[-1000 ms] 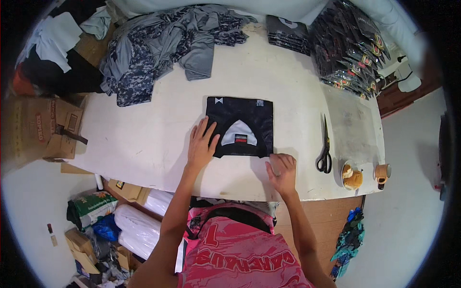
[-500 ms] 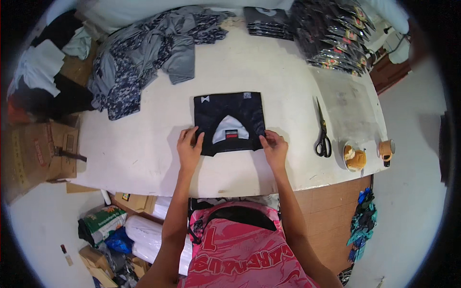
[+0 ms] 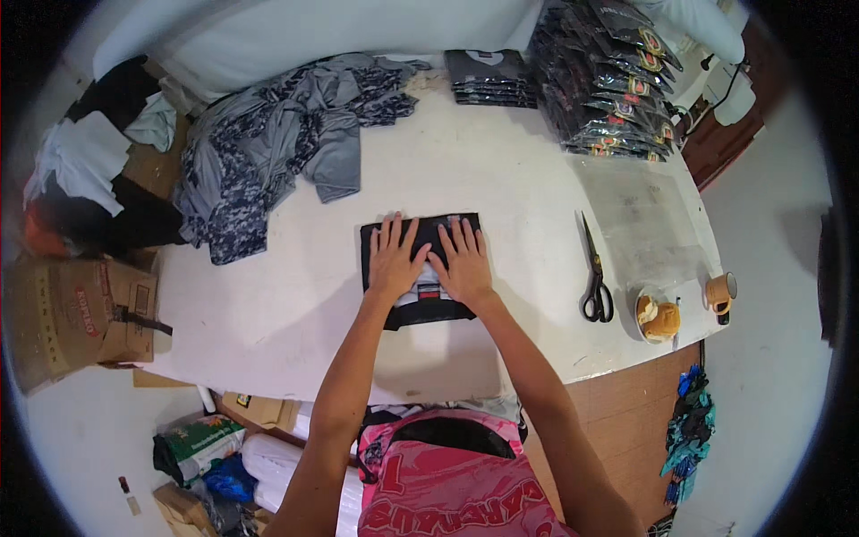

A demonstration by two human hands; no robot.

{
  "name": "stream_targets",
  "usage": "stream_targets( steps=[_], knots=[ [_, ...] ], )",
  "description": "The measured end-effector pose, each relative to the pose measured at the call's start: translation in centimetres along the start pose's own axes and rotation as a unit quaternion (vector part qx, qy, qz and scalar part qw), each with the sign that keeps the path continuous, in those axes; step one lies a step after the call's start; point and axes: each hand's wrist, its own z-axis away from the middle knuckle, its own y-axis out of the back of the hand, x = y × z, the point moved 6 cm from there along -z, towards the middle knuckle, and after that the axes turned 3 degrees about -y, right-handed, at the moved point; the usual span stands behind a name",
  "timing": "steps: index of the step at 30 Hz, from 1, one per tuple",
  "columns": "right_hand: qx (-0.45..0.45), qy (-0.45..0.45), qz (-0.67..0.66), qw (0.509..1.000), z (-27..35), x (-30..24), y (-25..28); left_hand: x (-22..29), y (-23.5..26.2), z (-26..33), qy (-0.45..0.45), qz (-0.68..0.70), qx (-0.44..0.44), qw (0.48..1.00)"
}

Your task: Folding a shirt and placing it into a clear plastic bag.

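A black shirt [image 3: 420, 315], folded into a neat rectangle, lies flat on the white table [image 3: 268, 313] in front of me. Its collar opening shows a pale inside with a red and black label, partly covered by my hands. My left hand [image 3: 392, 258] rests flat on the left half of the shirt, fingers stretched toward the far edge. Flat on the right half lies my right hand [image 3: 462, 267], also with fingers spread. The two thumbs nearly meet over the collar.
To the right are black scissors [image 3: 597, 273], clear plastic bags [image 3: 644, 215], a plate with bread [image 3: 660, 320] and a mug [image 3: 720, 291]. Stacks of bagged black garments [image 3: 604, 85] stand far right, near folded ones [image 3: 490, 76]. Grey patterned garments [image 3: 295, 125] lie far left, a cardboard box [image 3: 85, 309] nearer.
Both my hands have left the shirt's side edges and moved inward and away from me onto its top, fingers now stretched out flat. The whole view has shifted slightly.
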Motion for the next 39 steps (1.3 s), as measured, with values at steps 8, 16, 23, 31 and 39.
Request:
stream_targets(
  steps=[8,16,23,31,39],
  knots=[
    [-0.031,-0.019,-0.018,0.999,-0.3,0.3,0.0,-0.3,-0.7,-0.6,0.01,-0.026,-0.031,0.999],
    [-0.063,-0.018,-0.051,0.997,2.6,1.0,-0.3,0.6,-1.2,0.6,-0.022,-0.057,-0.055,0.997],
    [0.107,-0.235,0.072,0.963,3.9,22.5,11.3,1.4,-0.7,1.7,-0.017,-0.036,-0.079,0.996],
    [0.002,-0.521,0.079,0.85,8.2,37.0,14.2,1.1,-1.1,2.2,-0.011,-0.039,-0.086,0.995],
    [0.046,-0.493,0.158,0.854,8.6,36.0,14.1,1.4,-0.6,2.3,-0.011,-0.027,-0.069,0.997]
  ],
)
